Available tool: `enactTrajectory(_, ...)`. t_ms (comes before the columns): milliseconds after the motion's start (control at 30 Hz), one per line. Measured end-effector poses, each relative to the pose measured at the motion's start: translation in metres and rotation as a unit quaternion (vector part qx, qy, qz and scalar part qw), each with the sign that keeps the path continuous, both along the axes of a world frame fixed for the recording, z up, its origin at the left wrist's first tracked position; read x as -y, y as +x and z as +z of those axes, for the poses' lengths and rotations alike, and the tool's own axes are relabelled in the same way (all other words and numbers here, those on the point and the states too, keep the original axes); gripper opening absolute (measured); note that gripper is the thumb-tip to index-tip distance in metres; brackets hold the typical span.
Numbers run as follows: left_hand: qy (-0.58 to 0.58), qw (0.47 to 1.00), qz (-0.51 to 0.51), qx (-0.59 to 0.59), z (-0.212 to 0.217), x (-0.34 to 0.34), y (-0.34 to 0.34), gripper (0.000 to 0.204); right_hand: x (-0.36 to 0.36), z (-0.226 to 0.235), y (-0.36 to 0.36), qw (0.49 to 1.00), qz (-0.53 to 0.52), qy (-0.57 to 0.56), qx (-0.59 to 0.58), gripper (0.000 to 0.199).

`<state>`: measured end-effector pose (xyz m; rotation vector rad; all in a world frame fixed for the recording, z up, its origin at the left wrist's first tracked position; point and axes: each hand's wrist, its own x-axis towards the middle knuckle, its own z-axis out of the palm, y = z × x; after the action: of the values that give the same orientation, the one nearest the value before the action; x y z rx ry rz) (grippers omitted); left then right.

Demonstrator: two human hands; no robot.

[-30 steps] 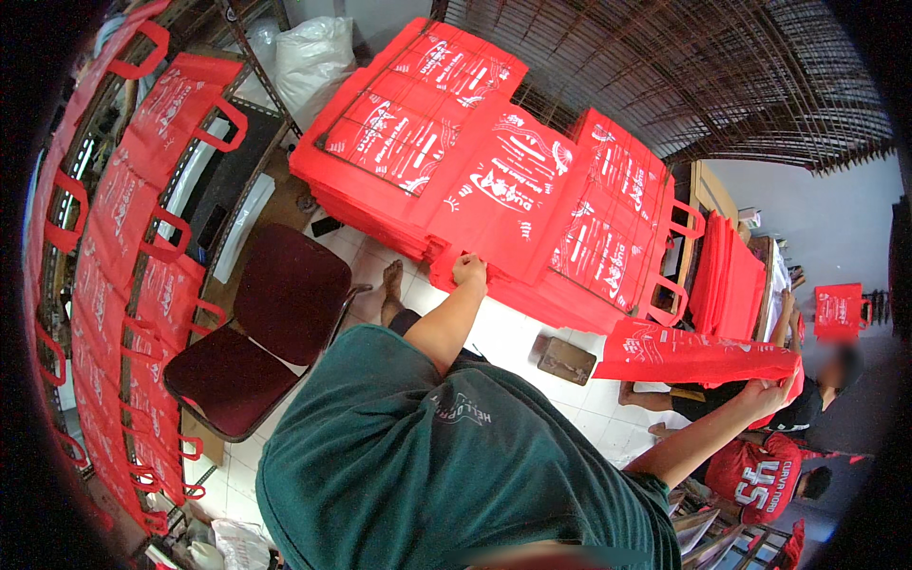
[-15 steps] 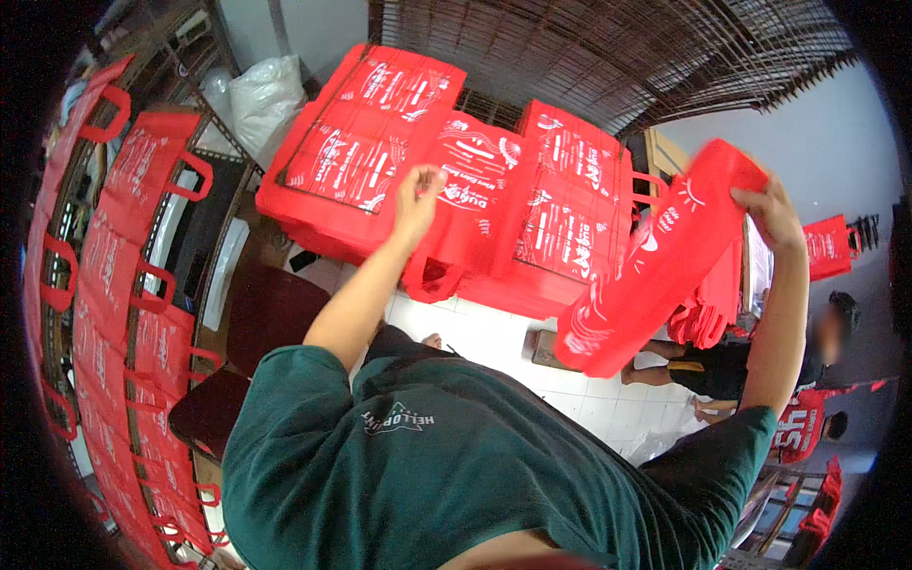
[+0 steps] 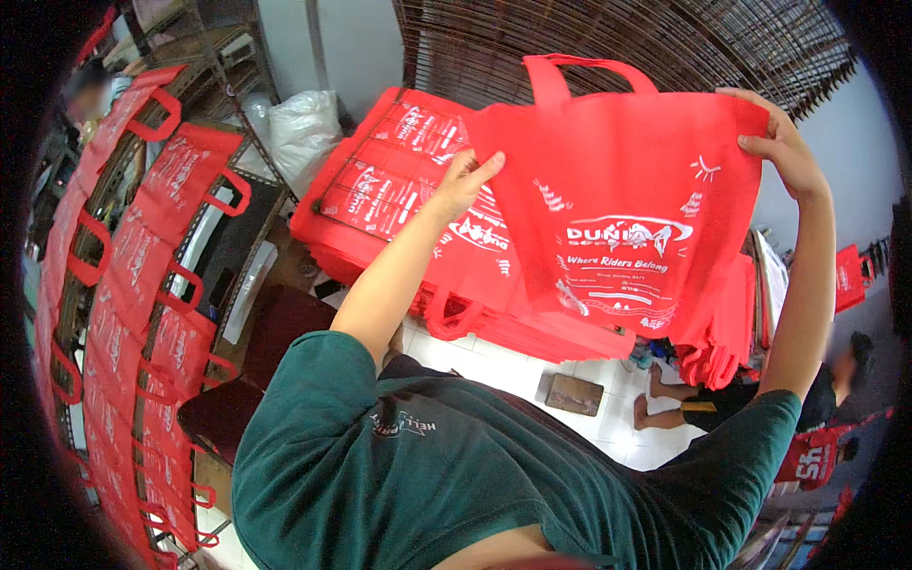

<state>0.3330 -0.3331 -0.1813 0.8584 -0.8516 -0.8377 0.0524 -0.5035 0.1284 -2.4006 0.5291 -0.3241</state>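
A red fabric tote bag [image 3: 627, 190] with white printing hangs spread out in front of me, its handle loop up at the top. My right hand [image 3: 784, 152] is closed on its upper right corner, thumb in front. At the bag's upper left edge, my left hand [image 3: 465, 185] is closed, with the thumb over the front of the fabric and the other fingertips partly hidden. Behind and below it, stacks of similar red bags [image 3: 380, 190] lie flat, partly covered by the raised bag.
Racks of red bags [image 3: 123, 313] stand at the left, beside a dark chair [image 3: 223, 418]. White plastic sacks [image 3: 304, 133] sit at the back. A metal grid [image 3: 589, 38] spans the top. At the right, a person [image 3: 684, 404] is on the floor near a brown board [image 3: 574, 394].
The red tote bag, folded and slanting from my right hand before, is now opened out with its printed face showing. My left hand has moved right to its edge.
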Motion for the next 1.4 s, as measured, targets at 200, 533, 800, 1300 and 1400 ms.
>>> enactTrajectory(200,-0.084,0.996,0.005,-0.024,0.125,0.018,-0.018,0.027,0.127,-0.039,-0.01,0.918,-0.235,-0.31,0.08,0.061)
enactTrajectory(533,0.032,0.973,0.17,-0.151,0.158,0.056,0.073,0.013,-0.09,-0.342,-0.058,0.916,-0.165,0.362,0.06,0.068)
enactTrajectory(800,0.005,0.971,0.238,-0.034,0.174,-0.015,0.147,0.018,-0.145,-0.337,0.082,0.467,0.043,0.837,0.282,0.066)
enactTrajectory(1300,0.119,0.937,0.266,-0.191,0.043,0.052,0.455,0.018,0.141,-0.333,0.382,0.765,-0.142,0.601,0.184,0.04)
enactTrajectory(1400,0.107,0.942,0.251,-0.197,0.03,0.075,0.461,0.027,0.148,-0.319,0.395,0.809,-0.14,0.534,0.201,0.04)
